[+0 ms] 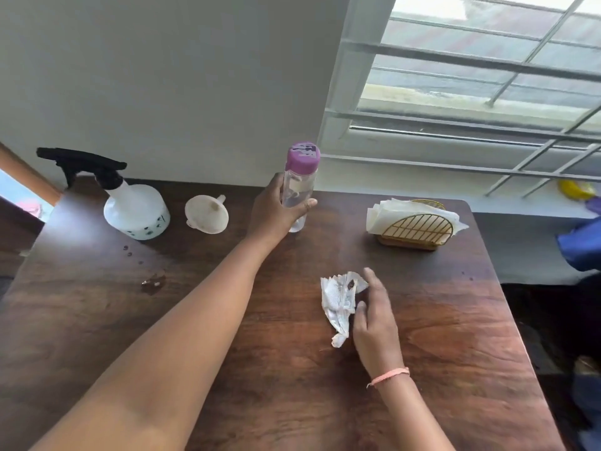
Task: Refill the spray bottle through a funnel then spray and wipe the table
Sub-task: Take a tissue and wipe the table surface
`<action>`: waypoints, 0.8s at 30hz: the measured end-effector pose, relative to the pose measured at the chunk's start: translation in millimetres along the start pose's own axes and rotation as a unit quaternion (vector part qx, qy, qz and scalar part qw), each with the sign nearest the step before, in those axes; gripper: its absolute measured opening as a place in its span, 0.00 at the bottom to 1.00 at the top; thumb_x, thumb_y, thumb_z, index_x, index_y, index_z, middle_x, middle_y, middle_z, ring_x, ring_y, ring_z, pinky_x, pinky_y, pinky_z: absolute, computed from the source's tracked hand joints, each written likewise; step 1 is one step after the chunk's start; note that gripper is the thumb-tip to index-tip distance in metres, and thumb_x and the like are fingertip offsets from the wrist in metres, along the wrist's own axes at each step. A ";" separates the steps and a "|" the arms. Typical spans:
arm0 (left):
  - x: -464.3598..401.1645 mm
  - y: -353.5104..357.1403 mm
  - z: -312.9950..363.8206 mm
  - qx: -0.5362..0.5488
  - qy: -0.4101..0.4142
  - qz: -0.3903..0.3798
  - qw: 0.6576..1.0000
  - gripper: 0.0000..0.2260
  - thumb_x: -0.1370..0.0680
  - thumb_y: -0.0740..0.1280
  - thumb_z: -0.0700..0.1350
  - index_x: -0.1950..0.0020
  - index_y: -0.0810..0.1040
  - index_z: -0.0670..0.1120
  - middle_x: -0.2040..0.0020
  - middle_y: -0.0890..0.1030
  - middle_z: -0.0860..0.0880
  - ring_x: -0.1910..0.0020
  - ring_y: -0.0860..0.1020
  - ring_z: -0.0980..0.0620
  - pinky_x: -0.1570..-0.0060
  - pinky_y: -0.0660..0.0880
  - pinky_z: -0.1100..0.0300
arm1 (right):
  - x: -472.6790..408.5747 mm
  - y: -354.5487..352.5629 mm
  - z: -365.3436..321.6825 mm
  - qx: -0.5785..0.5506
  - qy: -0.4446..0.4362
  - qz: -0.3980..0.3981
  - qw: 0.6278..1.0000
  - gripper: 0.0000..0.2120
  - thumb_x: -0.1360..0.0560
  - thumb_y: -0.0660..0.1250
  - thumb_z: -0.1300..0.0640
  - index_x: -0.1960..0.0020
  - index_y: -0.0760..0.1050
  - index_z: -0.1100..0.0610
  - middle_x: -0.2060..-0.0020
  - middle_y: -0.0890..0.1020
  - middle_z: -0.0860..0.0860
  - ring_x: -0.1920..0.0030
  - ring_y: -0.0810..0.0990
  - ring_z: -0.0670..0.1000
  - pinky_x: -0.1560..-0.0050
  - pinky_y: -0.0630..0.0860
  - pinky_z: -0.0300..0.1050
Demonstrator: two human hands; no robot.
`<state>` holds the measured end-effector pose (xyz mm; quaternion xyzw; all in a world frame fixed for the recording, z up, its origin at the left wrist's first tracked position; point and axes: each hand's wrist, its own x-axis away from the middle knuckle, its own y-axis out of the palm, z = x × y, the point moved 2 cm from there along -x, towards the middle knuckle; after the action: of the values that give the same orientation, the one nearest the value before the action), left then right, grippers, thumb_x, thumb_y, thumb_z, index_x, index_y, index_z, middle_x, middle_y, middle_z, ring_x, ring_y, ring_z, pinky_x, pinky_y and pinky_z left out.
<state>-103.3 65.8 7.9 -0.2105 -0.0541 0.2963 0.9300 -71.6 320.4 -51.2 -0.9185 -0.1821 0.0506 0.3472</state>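
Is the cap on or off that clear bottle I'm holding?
On: the purple cap sits on the clear bottle, upright in your left hand.

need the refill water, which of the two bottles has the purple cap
The clear slim bottle gripped by the left hand; the spray bottle has a black trigger head.

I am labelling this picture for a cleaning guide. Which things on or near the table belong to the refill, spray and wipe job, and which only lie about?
Belong to the job:
spray bottle
funnel
water bottle, gripped by the left hand
crumpled tissue, under the right hand
table

Just lying about:
napkin holder
yellow object on the sill
blue cloth
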 end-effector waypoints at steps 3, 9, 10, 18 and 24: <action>-0.4 1.3 -0.6 0.007 -0.010 0.000 1.000 0.25 0.31 0.76 0.56 0.39 0.73 0.51 0.47 0.80 0.57 0.50 0.77 0.57 0.49 0.73 0.62 | -1.0 10.4 -8.9 0.138 -0.105 -0.163 0.971 0.30 0.23 0.56 0.66 0.24 0.60 0.49 0.24 0.53 0.43 0.23 0.47 0.45 0.23 0.50 0.48; -2.1 2.1 2.0 0.009 -0.029 -0.006 1.000 0.29 0.32 0.76 0.57 0.35 0.71 0.50 0.43 0.78 0.55 0.46 0.77 0.55 0.48 0.71 0.60 | 12.4 -0.9 -9.5 0.215 -0.141 -0.226 0.940 0.32 0.27 0.57 0.69 0.26 0.63 0.48 0.23 0.52 0.43 0.23 0.49 0.45 0.28 0.59 0.38; -1.8 2.7 2.2 0.014 -0.036 -0.007 0.999 0.32 0.32 0.77 0.57 0.33 0.69 0.49 0.41 0.78 0.54 0.46 0.77 0.56 0.48 0.71 0.61 | 18.2 -2.5 -5.2 0.217 -0.144 -0.201 0.944 0.33 0.28 0.58 0.72 0.28 0.66 0.49 0.24 0.55 0.42 0.24 0.54 0.45 0.30 0.64 0.38; 4.6 3.7 8.2 0.013 -0.038 -0.004 0.999 0.36 0.35 0.79 0.54 0.32 0.68 0.47 0.37 0.77 0.50 0.44 0.77 0.54 0.48 0.70 0.64 | 51.4 -17.5 30.1 0.285 -0.215 -0.025 0.934 0.16 0.27 0.59 0.62 0.47 0.84 0.56 0.45 0.83 0.50 0.43 0.80 0.55 0.41 0.72 0.48; 36.7 -26.5 22.9 0.115 -0.022 0.054 0.992 0.33 0.32 0.78 0.53 0.31 0.68 0.52 0.36 0.73 0.56 0.37 0.72 0.60 0.41 0.70 0.66 | 34.4 -23.7 38.6 0.289 -0.047 0.073 0.953 0.17 0.27 0.63 0.71 0.39 0.77 0.67 0.43 0.79 0.60 0.39 0.78 0.61 0.40 0.75 0.52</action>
<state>-64.4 75.7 39.0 -0.0981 -0.0284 0.3546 0.9294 -55.2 373.5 -63.5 -0.7864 -0.1080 0.1695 0.5841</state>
